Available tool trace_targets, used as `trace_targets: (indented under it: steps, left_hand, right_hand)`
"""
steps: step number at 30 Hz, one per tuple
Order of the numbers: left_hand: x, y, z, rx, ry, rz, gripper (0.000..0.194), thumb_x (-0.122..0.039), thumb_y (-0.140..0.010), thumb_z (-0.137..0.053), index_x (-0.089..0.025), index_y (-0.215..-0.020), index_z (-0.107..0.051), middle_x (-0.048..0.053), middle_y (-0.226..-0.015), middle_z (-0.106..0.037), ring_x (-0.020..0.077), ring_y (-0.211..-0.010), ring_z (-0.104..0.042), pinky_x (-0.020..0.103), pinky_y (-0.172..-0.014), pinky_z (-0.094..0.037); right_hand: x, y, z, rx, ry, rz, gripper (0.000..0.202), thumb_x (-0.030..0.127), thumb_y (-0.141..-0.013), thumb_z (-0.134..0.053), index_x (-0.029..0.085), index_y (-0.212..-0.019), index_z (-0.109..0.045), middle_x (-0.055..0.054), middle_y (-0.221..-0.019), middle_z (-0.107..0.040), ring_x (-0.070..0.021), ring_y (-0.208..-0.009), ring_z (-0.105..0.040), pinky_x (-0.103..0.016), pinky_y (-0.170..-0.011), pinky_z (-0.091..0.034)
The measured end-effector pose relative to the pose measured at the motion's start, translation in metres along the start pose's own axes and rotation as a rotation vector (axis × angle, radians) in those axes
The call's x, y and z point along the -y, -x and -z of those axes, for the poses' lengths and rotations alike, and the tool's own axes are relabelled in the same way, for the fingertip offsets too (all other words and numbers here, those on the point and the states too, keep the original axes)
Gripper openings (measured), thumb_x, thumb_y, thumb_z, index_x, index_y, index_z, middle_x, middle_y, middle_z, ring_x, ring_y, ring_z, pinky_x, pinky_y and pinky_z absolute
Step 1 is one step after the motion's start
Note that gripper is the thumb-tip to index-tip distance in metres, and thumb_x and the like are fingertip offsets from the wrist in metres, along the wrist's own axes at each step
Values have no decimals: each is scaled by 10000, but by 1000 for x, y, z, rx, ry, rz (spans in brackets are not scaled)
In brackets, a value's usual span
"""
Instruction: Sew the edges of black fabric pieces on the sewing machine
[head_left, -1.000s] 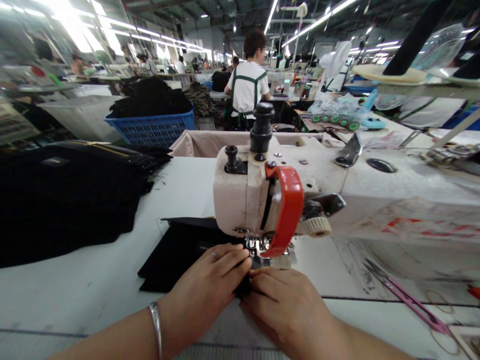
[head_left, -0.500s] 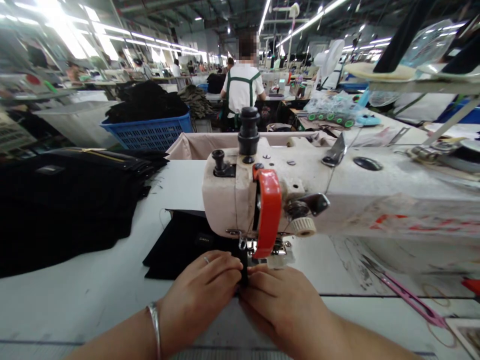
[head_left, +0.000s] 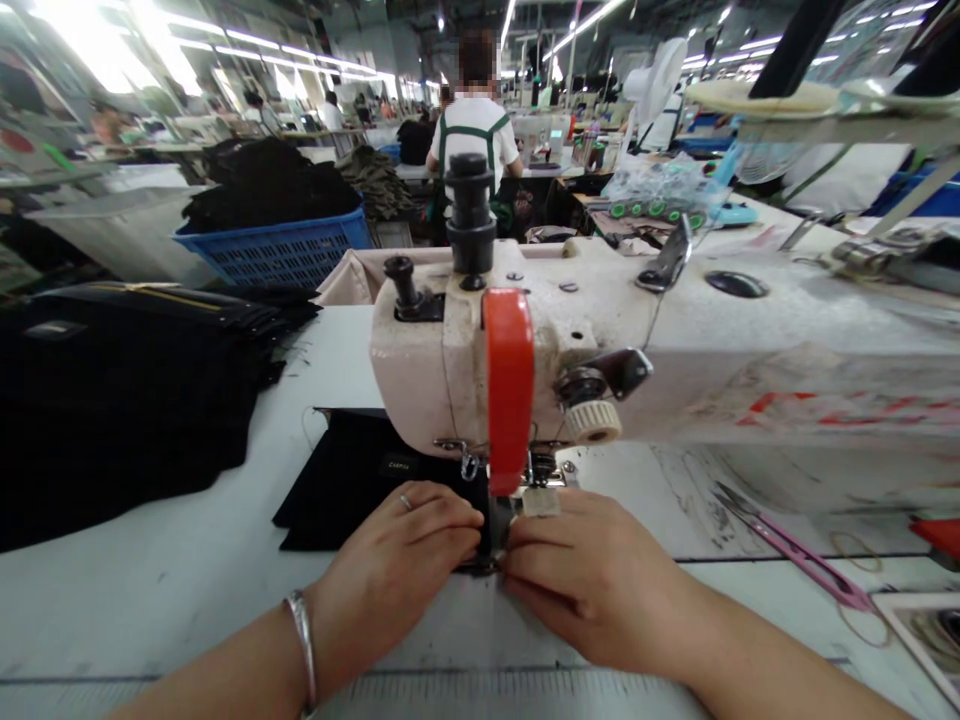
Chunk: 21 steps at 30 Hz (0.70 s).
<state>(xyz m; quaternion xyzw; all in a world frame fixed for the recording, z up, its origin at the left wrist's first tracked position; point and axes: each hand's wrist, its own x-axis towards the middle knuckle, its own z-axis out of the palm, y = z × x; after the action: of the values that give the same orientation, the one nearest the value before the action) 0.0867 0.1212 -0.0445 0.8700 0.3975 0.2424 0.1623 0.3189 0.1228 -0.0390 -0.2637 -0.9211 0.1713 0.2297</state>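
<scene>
A black fabric piece with a small label lies under the head of a white sewing machine. My left hand, with a ring and a bracelet, is closed on the fabric's right edge, its fingertips pressed together. Just right of the needle area, my right hand has its fingers curled close to the fabric edge and presser foot; what lies beneath them is hidden. A red guard hangs at the front of the machine head, between and above my hands.
Stacked black garments cover the table's left side. Pink-handled snips lie to the right. Behind the machine are a blue basket of dark fabric and a person in a white shirt. A ruler strip runs along the front edge.
The view has shifted slightly. My right hand has moved a little to the right, opening a wider gap between my hands. The fabric edge by the needle shows more.
</scene>
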Motion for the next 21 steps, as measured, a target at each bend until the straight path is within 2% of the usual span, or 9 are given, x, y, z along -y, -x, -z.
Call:
trace_targets:
  steps: [2,4,8,11,13,17,19,21]
  left_hand:
    - [-2,-2,0,-2,-62,-133,212,-132,-958,-483,-196,-950,-684,4,-1019,-726,139,-964,-648,274,-894,-498]
    - [-3,-4,0,-41,-141,-199,237,-114,-980,-430,-164,-940,-659,24,-985,-723,143,-925,-647,286,-874,-494]
    - [-2,-3,-3,-71,-116,-136,200,-157,-995,-422,-166,-962,-619,21,-963,-702,146,-863,-633,297,-846,-499]
    - [0,1,-5,-76,-45,-60,137,-153,-972,-477,-179,-1013,-606,19,-1000,-683,147,-911,-617,291,-860,-493]
    - [1,2,-6,-107,-53,-71,139,-160,-969,-492,-188,-1030,-613,21,-1015,-676,150,-938,-605,293,-873,-484]
    - [-2,1,-6,-55,-208,-232,228,-141,-992,-410,-174,-1023,-633,31,-989,-675,165,-916,-594,337,-864,-479]
    - [-4,0,-6,-12,-313,-301,273,-104,-991,-367,-152,-966,-634,34,-937,-679,172,-886,-599,349,-824,-492]
    - [-5,-1,-6,-23,-388,-334,304,-84,-991,-339,-137,-918,-630,45,-915,-682,180,-877,-606,353,-808,-502]
  right_hand:
    - [-2,-1,0,-3,7,-17,159,188,-948,-513,199,-935,-671,-21,-833,-655,-182,-832,-594,-338,-742,-439]
    - [-3,-1,-3,-6,4,-28,157,175,-942,-523,204,-1007,-663,-23,-890,-657,-186,-874,-589,-349,-784,-444]
    - [-5,-1,-8,2,-3,-45,160,167,-912,-553,211,-1035,-645,-16,-926,-648,-194,-876,-574,-373,-803,-442]
    - [-5,0,-10,21,4,-46,169,149,-904,-538,210,-1025,-639,-17,-925,-641,-206,-901,-571,-385,-813,-443]
    - [-4,0,-10,29,11,-37,159,135,-893,-530,202,-994,-633,-19,-932,-641,-209,-908,-571,-389,-817,-446]
    - [-3,-1,-11,31,29,-25,111,134,-885,-521,186,-916,-614,-26,-932,-642,-211,-901,-572,-403,-837,-450]
    - [-2,-2,-12,41,33,-16,144,133,-893,-508,186,-973,-616,-37,-974,-644,-215,-944,-570,-407,-867,-448]
    - [-1,-1,-11,50,36,-20,193,129,-894,-503,189,-1039,-615,-44,-1009,-641,-216,-988,-567,-404,-899,-445]
